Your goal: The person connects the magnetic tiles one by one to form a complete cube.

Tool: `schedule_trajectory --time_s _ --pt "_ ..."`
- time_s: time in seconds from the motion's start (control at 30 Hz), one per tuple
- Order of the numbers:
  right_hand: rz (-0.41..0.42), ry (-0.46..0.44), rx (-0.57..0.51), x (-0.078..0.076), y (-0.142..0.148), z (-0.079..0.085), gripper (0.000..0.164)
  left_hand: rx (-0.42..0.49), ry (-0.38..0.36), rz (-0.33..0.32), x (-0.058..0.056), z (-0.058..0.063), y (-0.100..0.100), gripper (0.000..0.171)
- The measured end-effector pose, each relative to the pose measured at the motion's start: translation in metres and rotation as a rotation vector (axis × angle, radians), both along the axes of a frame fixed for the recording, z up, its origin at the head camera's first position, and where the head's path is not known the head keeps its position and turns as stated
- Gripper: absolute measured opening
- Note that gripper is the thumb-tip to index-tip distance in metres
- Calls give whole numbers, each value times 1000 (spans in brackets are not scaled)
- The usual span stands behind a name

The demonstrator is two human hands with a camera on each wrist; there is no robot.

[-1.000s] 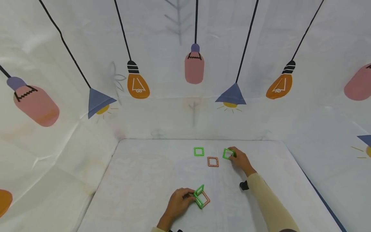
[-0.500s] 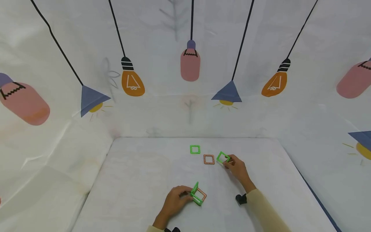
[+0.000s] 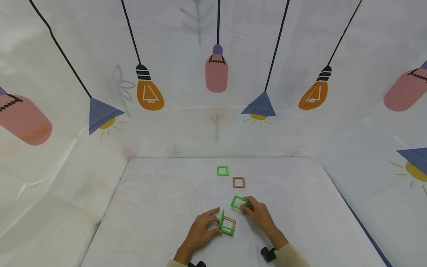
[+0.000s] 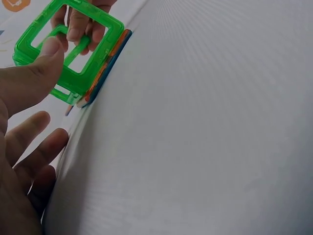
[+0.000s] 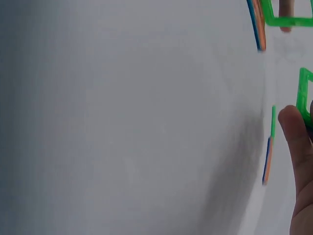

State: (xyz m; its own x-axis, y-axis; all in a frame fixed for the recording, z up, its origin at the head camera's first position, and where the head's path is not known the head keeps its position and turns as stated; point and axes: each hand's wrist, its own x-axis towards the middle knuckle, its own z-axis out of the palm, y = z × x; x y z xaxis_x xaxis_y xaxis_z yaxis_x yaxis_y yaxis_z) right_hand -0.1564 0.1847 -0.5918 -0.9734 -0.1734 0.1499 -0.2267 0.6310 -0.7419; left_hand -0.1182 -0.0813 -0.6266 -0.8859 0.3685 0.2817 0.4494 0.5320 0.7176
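Note:
In the head view, an orange square magnetic tile lies flat on the white surface, with green square tiles standing up along two of its sides. My left hand is beside this build, fingers spread and the thumb touching a green frame; the left wrist view shows the thumb against it and other fingers hanging free. Just beyond the build, my right hand pinches another green square tile by its right side, tilted and held above the surface. Part of that tile shows in the right wrist view.
Farther back lie a loose green square tile and a loose orange square tile. A white sheet printed with lamps and bulbs rises behind the work surface. Black wrist cameras are worn on both wrists.
My right hand has carried its green tile from the back right toward me, close to the build. The left fingers have loosened and spread from the green frame. The head view has shifted slightly.

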Motion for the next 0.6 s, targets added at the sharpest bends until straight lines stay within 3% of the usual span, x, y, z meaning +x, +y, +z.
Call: schedule_trajectory --time_s 0.37,0.5,0.6 --pt "191 70 141 14 -21 3 11 -12 42 -26 -1 4 -2 25" --pt "226 67 153 17 -23 4 10 -14 17 -23 -1 3 -1 28" --pt "235 57 160 17 -25 4 10 -19 -14 0 -1 3 -1 41"
